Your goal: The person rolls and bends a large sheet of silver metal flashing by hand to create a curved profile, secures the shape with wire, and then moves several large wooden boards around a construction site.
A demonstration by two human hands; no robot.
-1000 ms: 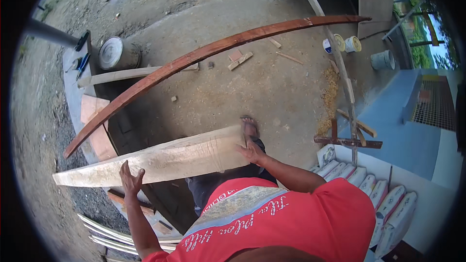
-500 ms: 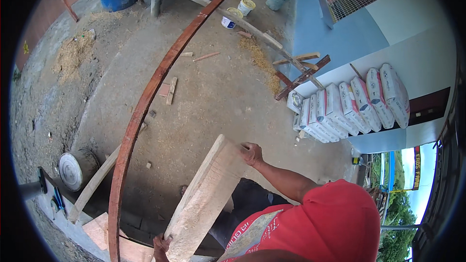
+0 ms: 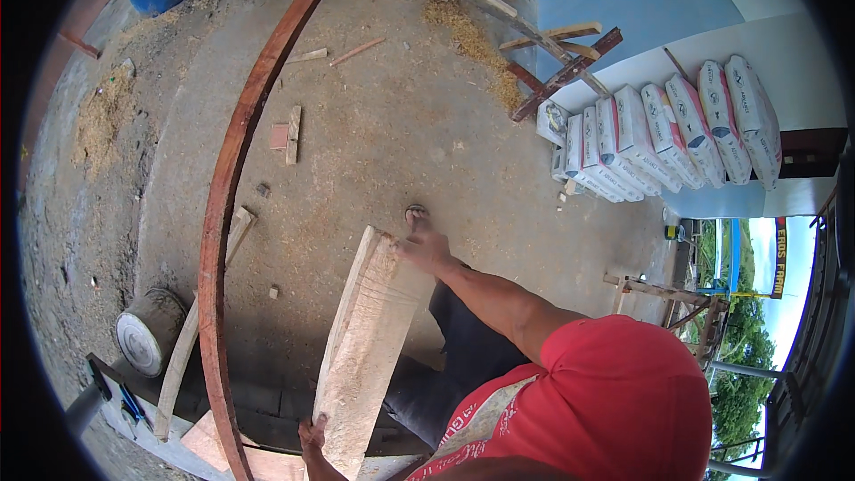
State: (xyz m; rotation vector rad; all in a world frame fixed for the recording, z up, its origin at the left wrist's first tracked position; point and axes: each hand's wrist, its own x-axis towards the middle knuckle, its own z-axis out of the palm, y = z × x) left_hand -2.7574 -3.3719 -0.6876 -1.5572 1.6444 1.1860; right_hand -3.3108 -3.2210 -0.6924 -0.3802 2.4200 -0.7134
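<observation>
A thick, pale wooden plank with a rough face slants across the lower middle, held by both my hands. My right hand grips its far end, the fingers partly hidden by blur and the wood. Near the lower end, my left hand clasps the plank's left edge with the thumb on its face. Left of the plank runs a long reddish-brown timber, which looks bent in this view. My sandalled foot shows just beyond the plank's far end.
A lidded bucket stands at left beside a pale wood strip. Blue-handled pliers lie at lower left. Wood offcuts are scattered on the floor. Stacked cement bags line the right wall, near a wooden trestle.
My view has shifted, so the floor and bags sit higher in the picture. The plank's far end has moved left with my right hand. My foot and a wooden frame at right have come into view.
</observation>
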